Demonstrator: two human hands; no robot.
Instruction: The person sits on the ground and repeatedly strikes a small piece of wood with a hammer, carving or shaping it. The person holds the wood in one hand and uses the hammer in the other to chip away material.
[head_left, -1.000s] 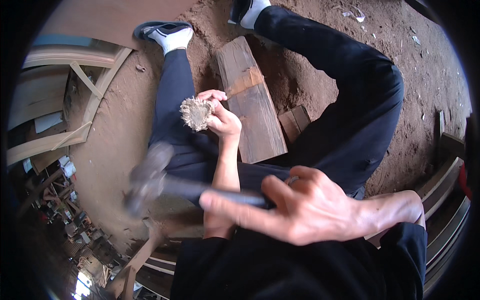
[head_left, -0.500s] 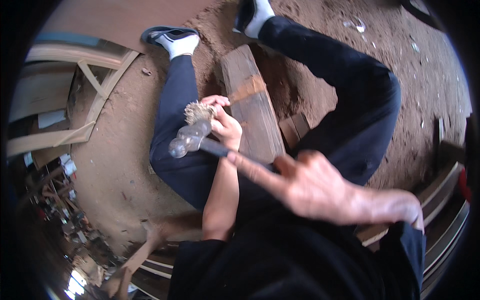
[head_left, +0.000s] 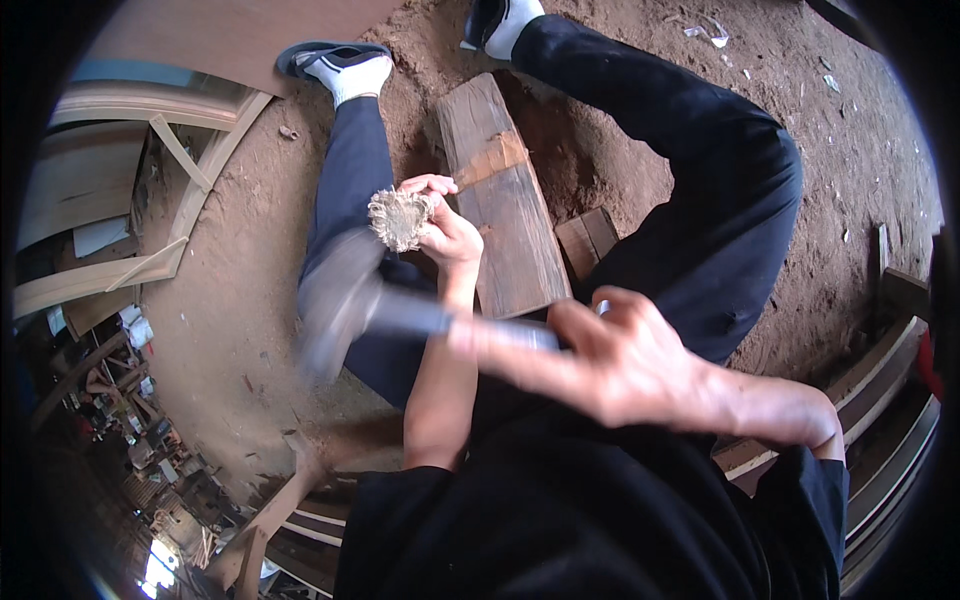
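My left hand [head_left: 452, 235] is closed around a wooden handle [head_left: 401, 219], whose round end is frayed and splayed; its lower part is hidden behind that end and my hand. Beneath and beside this hand lies a thick wooden beam [head_left: 500, 215] with a lighter cut patch across it. My right hand [head_left: 630, 365] grips a hammer [head_left: 345, 295] by its shaft, with the index finger stretched along it. Motion smears the hammer head, which hangs apart from the frayed end, over my left thigh.
A small wood block [head_left: 587, 243] sits against the beam's right side. Wooden frames [head_left: 190, 230] stand at left, with scattered scraps [head_left: 150, 450] below them. Planks [head_left: 880, 385] lie at right. My legs flank the beam on the dirt floor [head_left: 230, 330].
The hammer head has moved away from the frayed handle end, toward the lower left, uncovering that end. My left hand keeps its grip on the handle.
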